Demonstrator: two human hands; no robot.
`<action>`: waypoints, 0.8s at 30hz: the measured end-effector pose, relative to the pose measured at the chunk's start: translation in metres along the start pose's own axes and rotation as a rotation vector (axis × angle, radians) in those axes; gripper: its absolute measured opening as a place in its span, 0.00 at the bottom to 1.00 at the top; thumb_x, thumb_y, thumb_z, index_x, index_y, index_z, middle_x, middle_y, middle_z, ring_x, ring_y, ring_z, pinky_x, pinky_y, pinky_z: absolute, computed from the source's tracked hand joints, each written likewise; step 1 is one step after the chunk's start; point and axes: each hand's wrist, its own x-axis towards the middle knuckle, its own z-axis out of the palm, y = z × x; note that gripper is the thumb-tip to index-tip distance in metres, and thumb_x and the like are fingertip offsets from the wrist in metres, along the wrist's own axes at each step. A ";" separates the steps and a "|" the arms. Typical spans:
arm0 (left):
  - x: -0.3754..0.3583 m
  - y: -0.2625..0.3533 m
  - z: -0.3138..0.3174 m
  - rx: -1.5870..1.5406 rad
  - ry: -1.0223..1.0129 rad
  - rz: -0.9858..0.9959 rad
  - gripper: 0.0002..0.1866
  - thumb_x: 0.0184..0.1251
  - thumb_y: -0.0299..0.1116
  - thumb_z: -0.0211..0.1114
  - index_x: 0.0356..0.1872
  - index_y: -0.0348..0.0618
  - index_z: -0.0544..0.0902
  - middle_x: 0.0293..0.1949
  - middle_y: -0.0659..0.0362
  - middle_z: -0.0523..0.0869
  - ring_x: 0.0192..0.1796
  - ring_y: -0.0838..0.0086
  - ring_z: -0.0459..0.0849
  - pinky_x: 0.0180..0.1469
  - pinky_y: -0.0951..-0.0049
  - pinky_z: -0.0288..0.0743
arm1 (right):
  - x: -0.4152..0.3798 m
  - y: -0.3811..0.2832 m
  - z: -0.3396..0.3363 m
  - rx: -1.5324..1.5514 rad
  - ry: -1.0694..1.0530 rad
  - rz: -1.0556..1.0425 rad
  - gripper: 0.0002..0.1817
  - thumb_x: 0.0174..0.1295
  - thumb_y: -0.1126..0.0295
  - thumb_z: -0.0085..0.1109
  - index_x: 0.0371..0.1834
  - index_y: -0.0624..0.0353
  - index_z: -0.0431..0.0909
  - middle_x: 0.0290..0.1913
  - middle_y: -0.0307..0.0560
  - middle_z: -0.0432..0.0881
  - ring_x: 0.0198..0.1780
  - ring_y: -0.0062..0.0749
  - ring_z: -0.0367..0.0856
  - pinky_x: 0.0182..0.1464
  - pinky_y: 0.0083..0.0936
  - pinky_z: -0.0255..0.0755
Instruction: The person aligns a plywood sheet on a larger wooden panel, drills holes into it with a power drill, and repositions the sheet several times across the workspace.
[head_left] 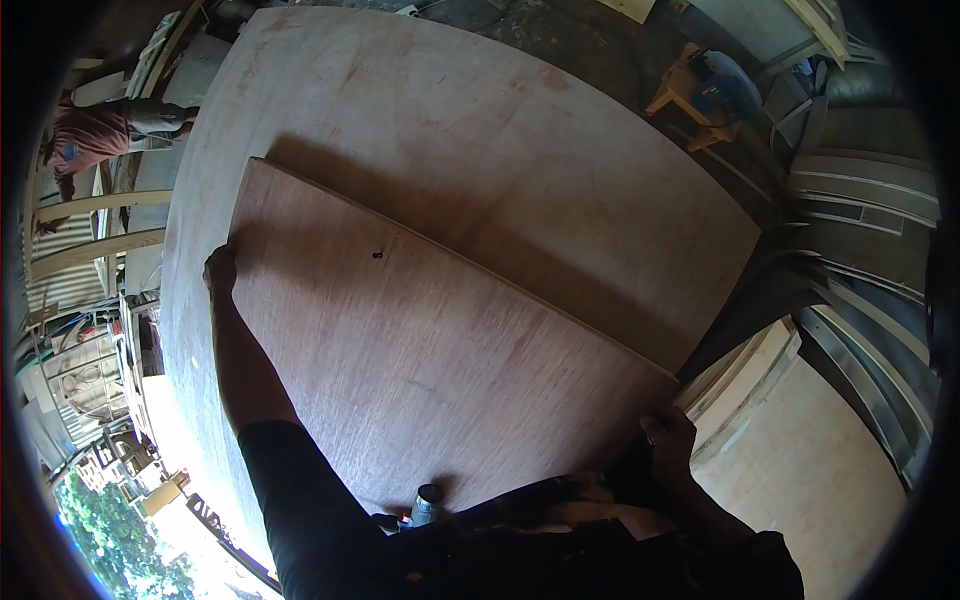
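Note:
A reddish-brown plywood sheet (430, 330) lies tilted on top of a larger, paler plywood board (480, 130). My left hand (220, 272) grips the sheet's left edge, arm stretched out along it. My right hand (668, 440) holds the sheet's right corner, fingers curled over the edge. A small dark knot or hole (377, 254) marks the sheet's upper middle.
Another person in a red shirt (95, 135) bends over at the far left. A wooden stool with a blue power tool (700, 90) stands at the top right. Stacked boards (745, 385) lean at the right. A small can (427, 503) sits near my body.

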 end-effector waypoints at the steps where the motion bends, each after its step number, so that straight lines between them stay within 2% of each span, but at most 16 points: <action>1: 0.001 -0.001 0.001 0.008 -0.001 -0.001 0.24 0.73 0.54 0.46 0.50 0.51 0.84 0.49 0.52 0.85 0.54 0.53 0.82 0.55 0.51 0.73 | -0.001 0.000 0.000 0.000 -0.002 0.005 0.03 0.56 0.78 0.61 0.31 0.64 0.77 0.23 0.36 0.73 0.25 0.18 0.68 0.28 0.20 0.64; 9: 0.009 -0.019 0.017 -0.068 0.049 0.031 0.21 0.72 0.51 0.49 0.51 0.52 0.84 0.48 0.50 0.86 0.53 0.52 0.82 0.54 0.52 0.74 | 0.001 0.006 0.002 0.051 -0.001 0.012 0.05 0.57 0.79 0.61 0.28 0.61 0.74 0.22 0.36 0.72 0.24 0.18 0.68 0.27 0.20 0.63; 14: 0.032 -0.035 0.032 -0.198 0.032 0.046 0.18 0.71 0.48 0.53 0.56 0.56 0.80 0.48 0.47 0.85 0.51 0.51 0.83 0.52 0.54 0.76 | -0.002 -0.012 -0.003 0.033 -0.037 0.041 0.07 0.58 0.78 0.61 0.27 0.60 0.73 0.21 0.35 0.73 0.24 0.17 0.68 0.27 0.20 0.63; 16: 0.034 -0.005 0.015 -0.270 0.071 0.078 0.18 0.71 0.48 0.52 0.56 0.57 0.80 0.48 0.48 0.85 0.51 0.52 0.84 0.52 0.55 0.76 | 0.001 -0.011 -0.006 0.048 -0.096 0.068 0.05 0.58 0.77 0.61 0.34 0.63 0.75 0.26 0.38 0.76 0.27 0.18 0.71 0.29 0.20 0.66; 17: 0.037 0.013 0.007 -0.334 0.110 0.109 0.18 0.72 0.49 0.52 0.57 0.58 0.79 0.48 0.48 0.86 0.51 0.53 0.84 0.52 0.56 0.76 | -0.001 -0.014 -0.006 0.044 -0.096 0.067 0.05 0.58 0.77 0.61 0.34 0.63 0.75 0.26 0.38 0.76 0.27 0.18 0.71 0.29 0.20 0.66; 19: 0.058 0.039 0.006 -0.440 0.187 0.223 0.20 0.72 0.49 0.50 0.57 0.54 0.79 0.49 0.49 0.85 0.54 0.54 0.82 0.55 0.57 0.75 | 0.000 -0.025 -0.004 0.168 -0.017 0.121 0.16 0.55 0.75 0.65 0.46 0.66 0.76 0.33 0.42 0.80 0.32 0.22 0.78 0.34 0.21 0.72; 21: 0.094 0.056 0.017 -0.449 0.152 0.272 0.25 0.70 0.54 0.51 0.58 0.50 0.79 0.53 0.48 0.83 0.58 0.54 0.80 0.58 0.56 0.73 | 0.000 -0.025 -0.005 0.147 -0.027 0.113 0.17 0.55 0.75 0.64 0.48 0.66 0.75 0.33 0.41 0.80 0.32 0.22 0.77 0.33 0.21 0.71; 22: 0.098 0.067 0.014 -0.451 0.157 0.263 0.25 0.70 0.54 0.51 0.58 0.50 0.79 0.53 0.48 0.83 0.58 0.54 0.80 0.58 0.56 0.73 | 0.001 -0.025 -0.006 0.128 -0.036 0.111 0.18 0.55 0.76 0.64 0.50 0.66 0.75 0.34 0.41 0.79 0.32 0.21 0.77 0.32 0.20 0.71; 24: 0.091 0.098 0.003 -0.248 0.081 -0.043 0.31 0.66 0.59 0.52 0.58 0.46 0.78 0.56 0.46 0.81 0.60 0.53 0.78 0.60 0.57 0.71 | 0.000 -0.035 -0.005 0.167 -0.077 0.119 0.17 0.55 0.76 0.63 0.49 0.66 0.75 0.33 0.41 0.79 0.31 0.20 0.76 0.32 0.20 0.70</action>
